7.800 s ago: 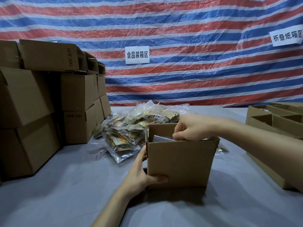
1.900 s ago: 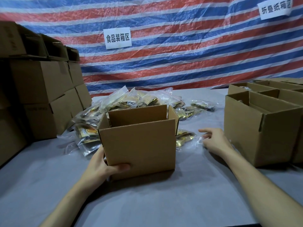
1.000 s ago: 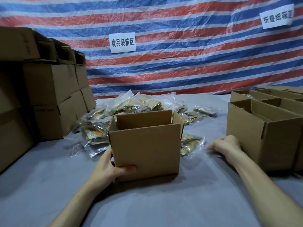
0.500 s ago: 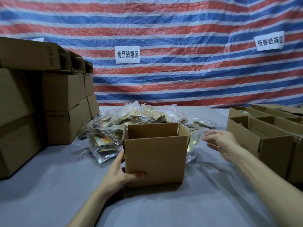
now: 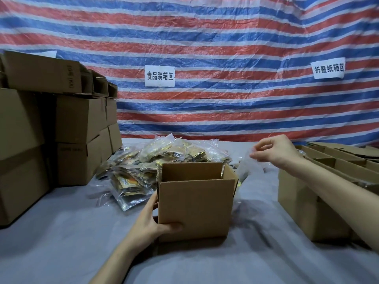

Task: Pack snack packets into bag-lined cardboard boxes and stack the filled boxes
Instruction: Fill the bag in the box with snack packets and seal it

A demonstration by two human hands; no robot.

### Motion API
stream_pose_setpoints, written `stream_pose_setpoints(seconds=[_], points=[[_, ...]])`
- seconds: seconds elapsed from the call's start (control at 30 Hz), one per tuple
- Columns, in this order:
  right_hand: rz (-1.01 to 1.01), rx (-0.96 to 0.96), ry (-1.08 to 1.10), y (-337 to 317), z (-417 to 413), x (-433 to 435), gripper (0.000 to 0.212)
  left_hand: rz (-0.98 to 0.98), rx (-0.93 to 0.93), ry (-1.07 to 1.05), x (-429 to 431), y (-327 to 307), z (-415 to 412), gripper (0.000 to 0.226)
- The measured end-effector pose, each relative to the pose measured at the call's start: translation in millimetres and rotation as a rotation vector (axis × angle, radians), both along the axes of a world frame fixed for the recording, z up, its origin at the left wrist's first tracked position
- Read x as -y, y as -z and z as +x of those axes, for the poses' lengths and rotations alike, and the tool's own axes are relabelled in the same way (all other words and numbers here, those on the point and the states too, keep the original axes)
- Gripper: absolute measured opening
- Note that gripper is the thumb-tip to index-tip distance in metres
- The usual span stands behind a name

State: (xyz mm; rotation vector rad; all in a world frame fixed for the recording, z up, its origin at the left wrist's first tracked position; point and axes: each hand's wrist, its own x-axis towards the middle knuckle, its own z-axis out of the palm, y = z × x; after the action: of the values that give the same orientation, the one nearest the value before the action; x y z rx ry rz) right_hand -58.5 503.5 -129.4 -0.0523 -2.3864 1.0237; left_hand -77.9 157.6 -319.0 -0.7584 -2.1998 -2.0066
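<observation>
left hand [image 5: 151,224] grips open brown cardboard box [image 5: 196,206], tabletop [image 5: 61,242] centre | right hand [image 5: 274,150] pinches clear plastic bag [image 5: 245,169], blurred, raised beside box

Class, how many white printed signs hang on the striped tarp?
2. The centre sign hangs above the snack packets; the right sign above the open boxes. A white scrap behind the stacked boxes may be a third.

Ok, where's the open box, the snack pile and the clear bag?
Open box [image 5: 195,208]: head view, on its front wall.
Snack pile [image 5: 164,151]: head view, on a top packet.
Clear bag [image 5: 249,169]: head view, on the film hanging down.
</observation>
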Motion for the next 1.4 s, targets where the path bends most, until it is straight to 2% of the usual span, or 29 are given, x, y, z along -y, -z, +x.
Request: stream_pose_setpoints(seconds=[0.1, 0.23, 0.33, 0.47, 0.67, 0.9, 1.17, 1.4], points=[[0.221, -0.101, 0.057, -8.8, -1.5, 3.7, 0.013, 0.013, 0.004, 0.01, -0.3, 0.8, -1.1, 0.097], [0.341, -0.195, 0.071, -15.1, -3.8, 6.9, 0.004, 0.016, -0.001, 0.013, 0.2, 1.2, -2.4, 0.105], [0.495, -0.247, 0.155, -11.5, -2.3, 3.4, 0.006, 0.009, 0.0, 0.023, 0.6, 1.6, -2.9, 0.113], [0.59, -0.364, 0.18, -11.1, -2.3, -4.2, 0.007, 0.006, -0.002, 0.008, 1.0, 3.4, -5.1, 0.112], [0.686, -0.647, 0.145, -41.4, 5.9, 6.9, 0.012, -0.003, 0.002, 0.029, 0.7, 5.5, -8.1, 0.108], [0.653, -0.706, 0.143, -89.5, 2.8, 39.2, 0.026, 0.004, 0.02, 0.016, 1.0, 9.0, -10.8, 0.112], [0.392, -0.771, 0.169, -132.7, -6.9, 65.7, 0.025, -0.017, 0.005, -0.011, -0.1, 5.2, -7.2, 0.109], [0.505, -0.733, 0.028, -122.4, -16.7, 107.9, 0.021, -0.037, 0.012, -0.032, 1.1, 3.1, -5.3, 0.115]])
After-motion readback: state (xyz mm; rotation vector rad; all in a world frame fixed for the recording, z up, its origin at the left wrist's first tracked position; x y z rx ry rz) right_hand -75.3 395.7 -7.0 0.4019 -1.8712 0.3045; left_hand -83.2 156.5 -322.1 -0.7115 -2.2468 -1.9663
